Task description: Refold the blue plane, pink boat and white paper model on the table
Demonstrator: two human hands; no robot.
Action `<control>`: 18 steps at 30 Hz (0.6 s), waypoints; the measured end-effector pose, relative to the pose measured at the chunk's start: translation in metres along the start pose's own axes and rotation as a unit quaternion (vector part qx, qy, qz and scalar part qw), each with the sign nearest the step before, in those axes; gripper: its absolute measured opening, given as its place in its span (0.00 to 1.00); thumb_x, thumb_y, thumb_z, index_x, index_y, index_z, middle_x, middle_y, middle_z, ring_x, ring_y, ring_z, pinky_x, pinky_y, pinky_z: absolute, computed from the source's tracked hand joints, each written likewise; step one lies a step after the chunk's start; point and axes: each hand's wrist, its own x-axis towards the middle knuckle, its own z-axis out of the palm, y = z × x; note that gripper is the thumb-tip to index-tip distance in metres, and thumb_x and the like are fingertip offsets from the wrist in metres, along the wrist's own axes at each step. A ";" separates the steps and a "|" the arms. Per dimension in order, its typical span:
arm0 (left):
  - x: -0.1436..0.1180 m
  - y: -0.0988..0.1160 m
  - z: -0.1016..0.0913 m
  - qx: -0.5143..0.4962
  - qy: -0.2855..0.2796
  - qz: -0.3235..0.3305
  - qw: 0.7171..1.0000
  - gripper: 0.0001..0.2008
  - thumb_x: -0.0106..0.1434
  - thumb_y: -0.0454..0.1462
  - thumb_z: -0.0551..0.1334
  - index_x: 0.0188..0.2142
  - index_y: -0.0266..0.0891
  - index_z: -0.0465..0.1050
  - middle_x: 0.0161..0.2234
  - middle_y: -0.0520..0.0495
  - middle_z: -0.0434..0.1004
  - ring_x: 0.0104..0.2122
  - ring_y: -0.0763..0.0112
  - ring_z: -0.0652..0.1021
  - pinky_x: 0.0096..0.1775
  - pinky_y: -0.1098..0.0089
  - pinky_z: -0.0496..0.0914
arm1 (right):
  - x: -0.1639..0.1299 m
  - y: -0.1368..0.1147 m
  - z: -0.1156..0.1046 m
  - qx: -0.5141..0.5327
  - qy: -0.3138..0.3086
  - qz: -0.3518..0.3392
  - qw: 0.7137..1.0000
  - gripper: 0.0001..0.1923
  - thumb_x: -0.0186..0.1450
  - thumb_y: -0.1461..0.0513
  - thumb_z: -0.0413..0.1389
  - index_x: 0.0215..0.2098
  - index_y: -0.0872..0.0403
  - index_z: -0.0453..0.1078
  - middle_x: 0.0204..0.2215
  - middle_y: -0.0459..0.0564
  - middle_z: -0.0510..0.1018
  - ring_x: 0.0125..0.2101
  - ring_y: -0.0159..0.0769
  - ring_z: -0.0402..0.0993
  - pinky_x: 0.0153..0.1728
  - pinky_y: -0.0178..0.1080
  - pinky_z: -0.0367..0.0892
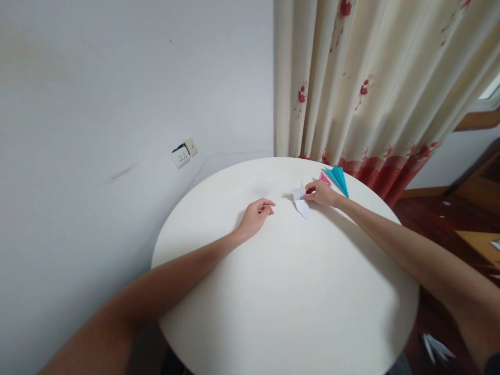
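A white origami figure (300,200) with pointed, wing-like flaps stands near the far side of the round white table (273,291). The thumb and fingers of my right hand (321,194) pinch its right side. Just beyond that hand lies a pink folded paper (324,179), partly covered by my fingers. A blue paper plane (338,179) rests beside it near the table's far right rim. To the left of the white figure, my left hand (254,215) is loosely curled over the tabletop, thumb and fingers a little apart, with nothing in it.
A white wall with a power socket (180,156) stands behind and left of the table. Floral curtains (351,94) hang close to its far right edge. White papers (437,348) lie on the dark floor at the lower right, below a wooden piece of furniture (478,247).
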 end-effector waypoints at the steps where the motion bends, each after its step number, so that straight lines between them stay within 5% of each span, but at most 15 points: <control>1: 0.000 -0.001 0.000 0.001 -0.004 -0.001 1.000 0.09 0.62 0.36 0.57 0.37 0.37 0.75 0.28 0.48 0.76 0.32 0.69 0.76 0.38 0.69 0.69 | -0.001 0.001 0.000 -0.009 -0.012 0.007 1.000 0.16 0.50 0.51 0.66 0.20 0.55 0.73 0.18 0.47 0.75 0.21 0.34 0.68 0.22 0.35 0.60; 9: 0.002 -0.006 0.002 -0.004 -0.004 0.001 1.000 0.09 0.62 0.36 0.57 0.37 0.38 0.75 0.28 0.49 0.76 0.31 0.70 0.76 0.38 0.69 0.69 | 0.006 -0.007 -0.018 -0.031 -0.041 -0.022 0.998 0.12 0.49 0.56 0.68 0.28 0.55 0.78 0.26 0.49 0.80 0.26 0.36 0.72 0.26 0.36 0.66; 18: 0.001 -0.007 0.000 -0.013 -0.005 0.010 1.000 0.09 0.61 0.36 0.57 0.37 0.38 0.75 0.28 0.49 0.75 0.30 0.70 0.75 0.37 0.69 0.68 | 0.030 -0.009 -0.033 -0.168 -0.006 -0.051 0.984 0.05 0.51 0.61 0.64 0.20 0.53 0.75 0.17 0.43 0.73 0.21 0.33 0.66 0.24 0.36 0.58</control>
